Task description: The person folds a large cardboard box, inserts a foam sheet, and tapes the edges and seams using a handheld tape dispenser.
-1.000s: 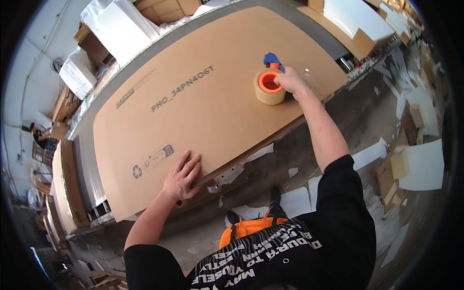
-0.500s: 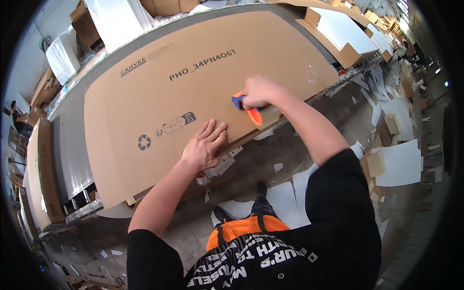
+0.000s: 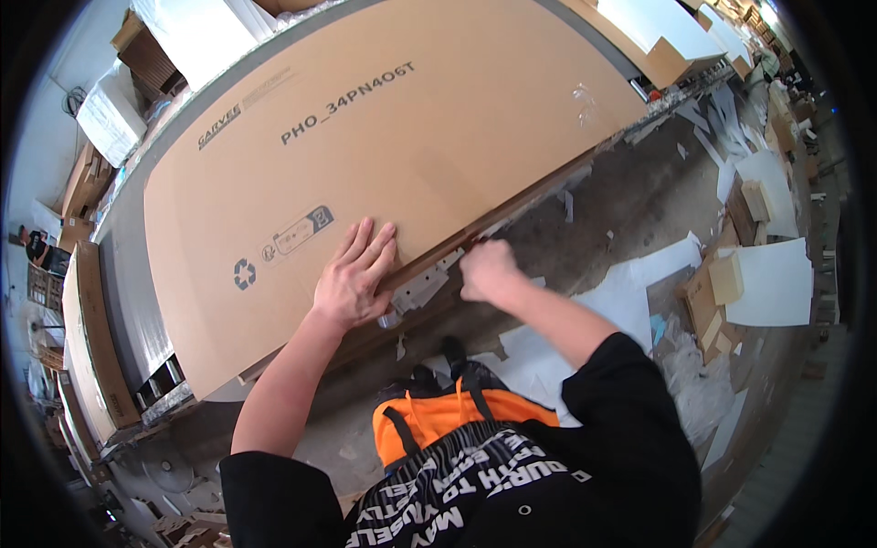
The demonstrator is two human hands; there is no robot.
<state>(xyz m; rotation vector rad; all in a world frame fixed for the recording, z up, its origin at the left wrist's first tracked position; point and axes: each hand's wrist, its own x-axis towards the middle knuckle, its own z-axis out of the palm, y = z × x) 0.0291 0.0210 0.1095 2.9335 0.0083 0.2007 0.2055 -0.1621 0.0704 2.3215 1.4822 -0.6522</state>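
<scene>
A large flat brown cardboard box [image 3: 365,164] with dark print lies in front of me on a grey conveyor. My left hand [image 3: 352,283] rests on its top near the front edge, fingers stretched out and the thumb by the edge. Just off that edge, to the right and lower, is my right hand [image 3: 491,271], its fingers curled closed. What it holds, if anything, is hidden. The tape dispenser cannot be seen now. A small pale roundish thing [image 3: 390,320] shows below the box edge by my left hand.
A long carton [image 3: 87,338] stands at the left beside the grey conveyor surface [image 3: 132,283]. Open cartons with white panels [image 3: 653,36] stand at the far right. White sheets [image 3: 594,301], scraps and clear plastic film [image 3: 694,384] litter the floor. A person [image 3: 41,251] is at the far left.
My right hand has come down off the box top to below its front edge, and the orange and blue tape dispenser has gone from sight. My left hand stays on the box.
</scene>
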